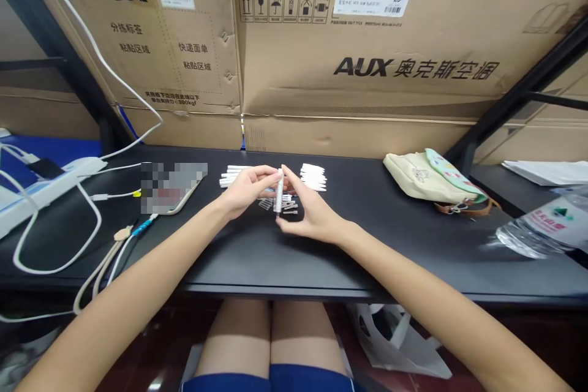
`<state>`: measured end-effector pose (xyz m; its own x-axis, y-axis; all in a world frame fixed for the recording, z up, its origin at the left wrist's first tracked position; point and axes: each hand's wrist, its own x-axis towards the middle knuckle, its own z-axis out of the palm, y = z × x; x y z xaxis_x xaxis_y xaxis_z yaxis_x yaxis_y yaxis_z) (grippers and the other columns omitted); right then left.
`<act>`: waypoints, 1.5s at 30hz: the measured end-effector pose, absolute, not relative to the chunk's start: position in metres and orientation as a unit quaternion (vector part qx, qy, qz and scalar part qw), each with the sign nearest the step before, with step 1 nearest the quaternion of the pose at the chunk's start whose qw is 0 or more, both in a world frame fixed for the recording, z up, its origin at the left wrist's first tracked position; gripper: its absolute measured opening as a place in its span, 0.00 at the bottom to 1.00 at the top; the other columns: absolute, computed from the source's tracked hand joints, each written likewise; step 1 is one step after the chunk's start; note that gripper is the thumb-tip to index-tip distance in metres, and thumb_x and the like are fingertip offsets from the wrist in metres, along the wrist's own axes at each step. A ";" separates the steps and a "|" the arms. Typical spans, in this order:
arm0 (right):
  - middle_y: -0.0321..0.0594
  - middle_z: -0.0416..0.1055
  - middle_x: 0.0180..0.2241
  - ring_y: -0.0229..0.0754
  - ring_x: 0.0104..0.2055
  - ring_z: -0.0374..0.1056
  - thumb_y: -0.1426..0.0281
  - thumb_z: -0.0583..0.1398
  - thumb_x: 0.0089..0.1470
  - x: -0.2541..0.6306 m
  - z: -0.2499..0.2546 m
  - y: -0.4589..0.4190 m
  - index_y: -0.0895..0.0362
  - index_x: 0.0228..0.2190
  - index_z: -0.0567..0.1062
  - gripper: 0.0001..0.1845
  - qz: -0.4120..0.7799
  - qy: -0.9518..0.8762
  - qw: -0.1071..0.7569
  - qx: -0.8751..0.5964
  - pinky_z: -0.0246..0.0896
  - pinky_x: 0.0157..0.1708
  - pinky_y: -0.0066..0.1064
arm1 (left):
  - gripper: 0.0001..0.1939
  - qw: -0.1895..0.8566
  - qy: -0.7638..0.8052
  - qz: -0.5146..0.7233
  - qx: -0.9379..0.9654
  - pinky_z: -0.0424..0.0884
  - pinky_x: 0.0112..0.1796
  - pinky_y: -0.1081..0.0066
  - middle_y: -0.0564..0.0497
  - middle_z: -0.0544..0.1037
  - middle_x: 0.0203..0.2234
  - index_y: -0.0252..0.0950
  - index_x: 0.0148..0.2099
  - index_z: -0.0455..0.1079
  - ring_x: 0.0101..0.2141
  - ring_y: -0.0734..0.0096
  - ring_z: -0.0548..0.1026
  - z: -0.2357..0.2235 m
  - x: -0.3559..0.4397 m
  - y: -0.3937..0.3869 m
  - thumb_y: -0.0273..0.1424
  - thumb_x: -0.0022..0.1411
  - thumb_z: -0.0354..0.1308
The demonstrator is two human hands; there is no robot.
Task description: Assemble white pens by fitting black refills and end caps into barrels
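The left hand (250,190) and right hand (312,214) met near the middle of the black counter (353,233), wrists angled inward, both closed around an upright white tube (278,196) whose ends were partly hidden by the fingers. Just beside it lay small clear pieces (265,204), perhaps plastic, half-masked by the left hand, while two bunches of white sticks (313,176) lay toward the counter's back edge.
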<state>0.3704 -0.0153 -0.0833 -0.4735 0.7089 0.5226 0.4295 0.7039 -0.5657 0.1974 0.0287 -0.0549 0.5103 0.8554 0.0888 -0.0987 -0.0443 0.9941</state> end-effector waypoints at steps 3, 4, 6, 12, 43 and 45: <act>0.47 0.58 0.58 0.48 0.56 0.60 0.74 0.58 0.46 0.371 -0.083 -0.015 0.54 0.63 0.43 0.46 0.176 -0.834 0.401 -0.337 0.57 0.55 0.43 | 0.16 0.614 0.308 0.387 0.615 0.71 0.39 0.67 0.47 0.78 0.33 0.33 0.38 0.74 0.38 0.65 0.75 -0.055 0.197 0.029 0.40 0.51 0.64; 0.47 0.56 0.59 0.49 0.57 0.59 0.74 0.59 0.45 0.371 -0.083 -0.015 0.54 0.63 0.43 0.47 0.176 -0.836 0.395 -0.336 0.56 0.56 0.43 | 0.16 0.613 0.307 0.387 0.616 0.71 0.39 0.67 0.47 0.78 0.33 0.34 0.38 0.74 0.39 0.65 0.75 -0.055 0.197 0.029 0.40 0.51 0.64; 0.47 0.52 0.61 0.51 0.60 0.55 0.72 0.61 0.43 0.371 -0.082 -0.016 0.54 0.63 0.40 0.52 0.178 -0.844 0.377 -0.337 0.54 0.58 0.44 | 0.16 0.610 0.307 0.386 0.620 0.71 0.39 0.67 0.47 0.78 0.33 0.34 0.38 0.74 0.38 0.65 0.75 -0.056 0.196 0.029 0.40 0.51 0.64; 0.48 0.53 0.61 0.51 0.58 0.57 0.68 0.61 0.45 0.370 -0.084 -0.016 0.53 0.63 0.38 0.52 0.178 -0.843 0.373 -0.344 0.56 0.57 0.45 | 0.16 0.614 0.305 0.388 0.616 0.72 0.39 0.67 0.47 0.78 0.33 0.33 0.37 0.73 0.37 0.66 0.75 -0.055 0.197 0.029 0.39 0.51 0.64; 0.39 0.76 0.28 0.44 0.33 0.70 0.68 0.60 0.48 0.395 -0.053 0.057 0.55 0.23 0.78 0.07 0.093 -0.843 0.255 -0.463 0.59 0.42 0.38 | 0.18 0.599 0.358 0.478 0.533 0.71 0.37 0.67 0.48 0.77 0.29 0.31 0.34 0.72 0.33 0.70 0.75 -0.051 0.188 0.037 0.38 0.44 0.68; 0.38 0.76 0.27 0.42 0.30 0.69 0.69 0.61 0.46 0.388 -0.053 0.065 0.55 0.22 0.78 0.06 0.108 -0.862 0.185 -0.459 0.59 0.38 0.34 | 0.18 0.602 0.357 0.483 0.526 0.70 0.37 0.67 0.48 0.77 0.28 0.31 0.34 0.72 0.33 0.70 0.75 -0.052 0.186 0.038 0.37 0.44 0.68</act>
<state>0.3882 0.0647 -0.0527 -0.5104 0.8315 0.2192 0.7517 0.5552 -0.3559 0.1863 0.0381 -0.0518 0.2787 0.9571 0.0791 -0.2066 -0.0207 0.9782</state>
